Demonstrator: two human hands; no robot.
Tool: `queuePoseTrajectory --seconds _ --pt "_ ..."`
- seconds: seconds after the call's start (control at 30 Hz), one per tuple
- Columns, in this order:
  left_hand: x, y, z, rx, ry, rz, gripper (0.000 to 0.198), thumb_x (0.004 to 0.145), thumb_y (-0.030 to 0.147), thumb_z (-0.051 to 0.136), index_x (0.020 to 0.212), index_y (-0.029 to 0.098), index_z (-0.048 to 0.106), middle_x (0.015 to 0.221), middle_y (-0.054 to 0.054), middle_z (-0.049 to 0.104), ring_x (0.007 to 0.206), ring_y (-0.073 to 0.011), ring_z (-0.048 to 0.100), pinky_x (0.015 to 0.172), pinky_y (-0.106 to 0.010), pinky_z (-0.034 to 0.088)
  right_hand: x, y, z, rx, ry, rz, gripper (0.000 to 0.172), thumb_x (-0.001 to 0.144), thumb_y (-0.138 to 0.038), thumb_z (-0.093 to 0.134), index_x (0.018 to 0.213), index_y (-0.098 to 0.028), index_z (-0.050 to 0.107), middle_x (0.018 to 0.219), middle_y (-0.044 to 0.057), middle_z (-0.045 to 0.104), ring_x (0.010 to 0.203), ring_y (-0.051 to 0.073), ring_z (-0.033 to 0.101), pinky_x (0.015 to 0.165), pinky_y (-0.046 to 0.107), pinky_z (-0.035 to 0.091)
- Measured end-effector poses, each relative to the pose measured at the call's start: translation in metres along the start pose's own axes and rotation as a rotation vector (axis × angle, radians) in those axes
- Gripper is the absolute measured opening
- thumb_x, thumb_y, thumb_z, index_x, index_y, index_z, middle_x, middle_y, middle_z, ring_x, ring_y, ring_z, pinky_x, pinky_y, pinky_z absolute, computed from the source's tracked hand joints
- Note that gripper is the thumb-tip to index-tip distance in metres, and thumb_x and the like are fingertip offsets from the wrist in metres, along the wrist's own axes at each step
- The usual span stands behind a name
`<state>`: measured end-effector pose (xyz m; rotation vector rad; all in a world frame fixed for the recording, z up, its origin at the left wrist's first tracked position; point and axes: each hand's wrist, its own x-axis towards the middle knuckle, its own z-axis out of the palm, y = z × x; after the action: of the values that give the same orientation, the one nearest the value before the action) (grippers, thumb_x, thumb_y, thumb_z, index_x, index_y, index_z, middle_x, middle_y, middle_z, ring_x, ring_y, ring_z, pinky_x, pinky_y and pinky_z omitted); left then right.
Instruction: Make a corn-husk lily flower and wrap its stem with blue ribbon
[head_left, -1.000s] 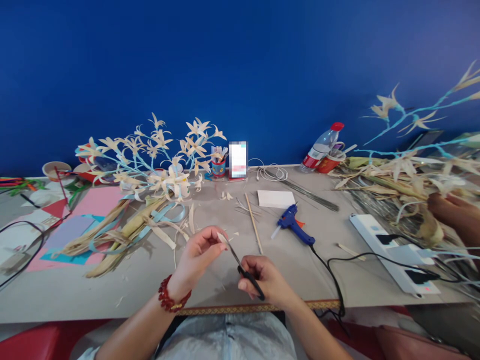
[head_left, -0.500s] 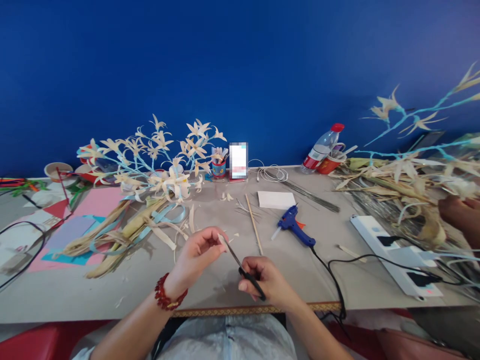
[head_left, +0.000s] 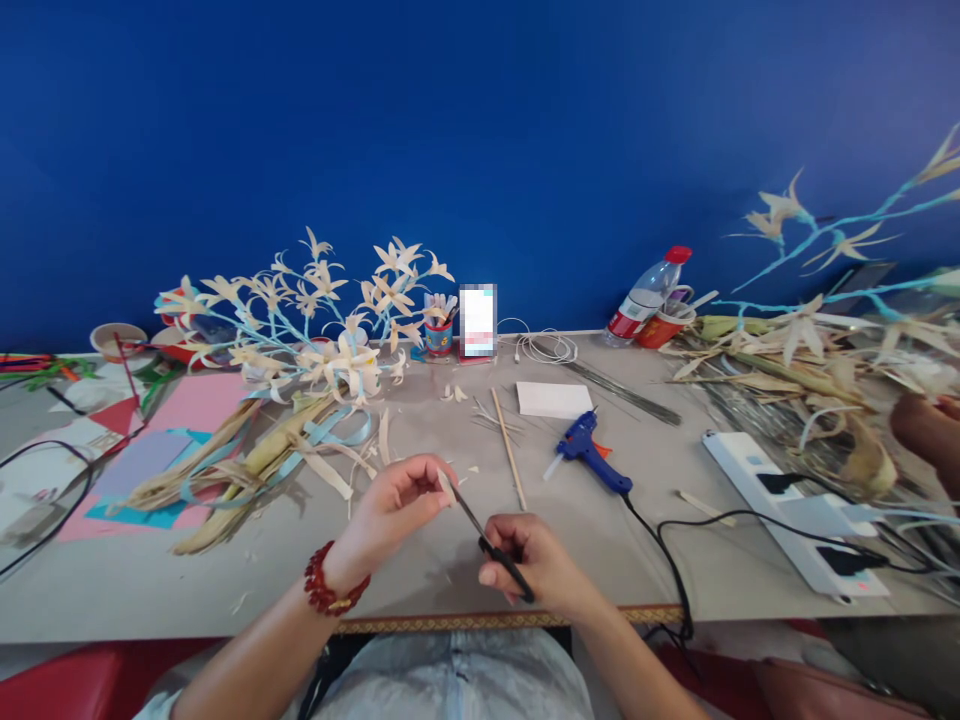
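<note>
Between the thumb and fingertips of my left hand (head_left: 405, 505) is a small pale piece of corn husk (head_left: 447, 488). Black-handled scissors (head_left: 501, 566) sit in my right hand (head_left: 534, 565), fingers closed round the handles. Their blades point up and left, with the tips at the husk piece; whether they cut into it I cannot tell. Beyond my hands a thin wooden stick (head_left: 508, 448) lies on the table. To the right rests a blue glue gun (head_left: 589, 450) beside a white block (head_left: 553, 399). Small husk scraps (head_left: 454, 393) lie farther back.
Husk flowers on blue stems (head_left: 315, 320) stand at the back left, above dried husk bundles (head_left: 247, 470) and coloured paper (head_left: 199, 405). At the right are a white power strip (head_left: 787, 515), cords, a bottle (head_left: 645, 300) and another person's hand (head_left: 926, 430).
My two hands, the husk piece and the scissors stay almost in place, with only a tiny shift. The other person's hand at the far right has moved slightly to the right.
</note>
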<state>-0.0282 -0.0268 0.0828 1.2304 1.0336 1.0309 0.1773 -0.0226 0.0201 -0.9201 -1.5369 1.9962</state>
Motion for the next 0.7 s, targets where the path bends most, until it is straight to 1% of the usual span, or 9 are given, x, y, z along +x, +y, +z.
queuePoseTrajectory --seconds 0.17,0.3,0.57,0.7 --pt "-0.0005 0.0012 -0.0004 0.025 -0.004 0.002 0.012 0.082 0.022 0.060 0.073 0.016 0.056 0.085 -0.003 0.057 0.074 -0.0136 0.049 0.068 -0.025 0.037 0.0000 -0.0006 0.0005 -0.007 0.005 -0.012 0.058 0.060 -0.066 0.073 0.059 -0.021 0.037 0.043 -0.010 0.036 0.036 0.005 0.033 0.036 0.018 0.019" --pt "-0.0010 0.0018 -0.0013 0.027 -0.003 0.003 0.012 0.083 0.023 0.060 0.073 0.016 0.056 0.086 -0.003 0.058 0.076 -0.0140 0.050 0.069 -0.025 0.037 0.0009 0.0013 0.0005 -0.013 -0.003 -0.020 0.057 0.061 -0.065 0.073 0.059 -0.021 0.037 0.043 -0.010 0.036 0.036 0.005 0.033 0.037 0.018 0.020" --pt "-0.0010 -0.0004 -0.0052 0.004 -0.033 -0.003 0.010 0.083 0.020 0.059 0.074 0.016 0.057 0.088 -0.004 0.059 0.077 -0.0146 0.053 0.072 -0.026 0.039 0.0004 0.0024 0.0002 -0.092 0.021 -0.033 0.058 0.062 -0.068 0.070 0.058 -0.021 0.037 0.041 -0.009 0.040 0.037 0.006 0.031 0.038 0.019 0.019" --pt "-0.0017 -0.0011 -0.0062 -0.016 -0.060 0.004 0.009 0.082 0.020 0.060 0.074 0.016 0.058 0.084 -0.004 0.060 0.078 -0.0157 0.054 0.074 -0.026 0.039 0.0025 0.0044 0.0005 -0.106 0.030 -0.016 0.058 0.063 -0.069 0.068 0.058 -0.021 0.036 0.040 -0.009 0.041 0.037 0.006 0.032 0.038 0.019 0.020"
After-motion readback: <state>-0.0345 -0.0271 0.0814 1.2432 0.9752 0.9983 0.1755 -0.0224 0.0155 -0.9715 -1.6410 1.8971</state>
